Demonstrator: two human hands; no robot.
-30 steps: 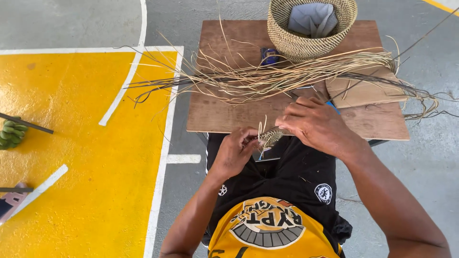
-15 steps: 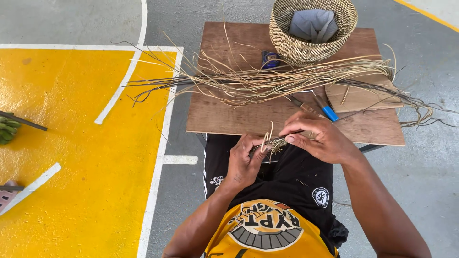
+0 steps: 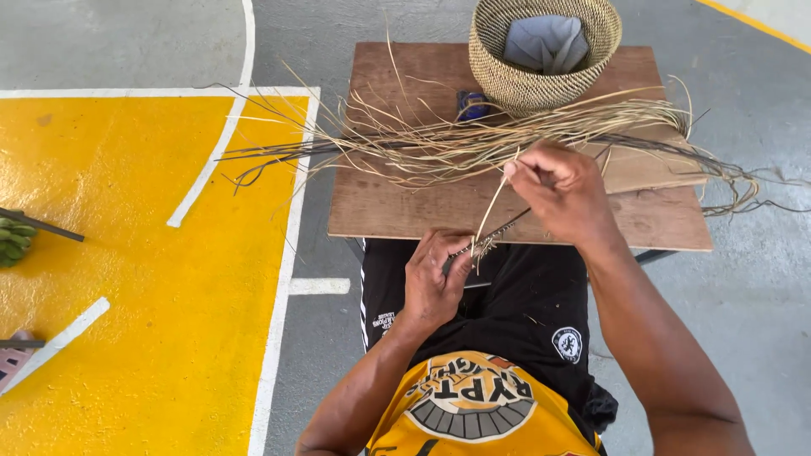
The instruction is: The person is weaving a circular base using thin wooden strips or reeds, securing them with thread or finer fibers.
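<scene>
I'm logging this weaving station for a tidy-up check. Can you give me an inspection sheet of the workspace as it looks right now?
Surface: brown wooden board used as a table, worn, edges bare.
Job's things: small woven start pinched in the left hand; pale fibre strand pulled up from it by the right hand.
Clutter: loose bundle of dried fibres spread across the board and overhanging both sides; woven basket with a grey cloth inside; small blue item beside the basket.
Grip: both hands closed in a pinch.
Cables: nothing seen.
Surroundings: grey floor with a yellow painted area and white lines; green bundle at the left edge.
</scene>
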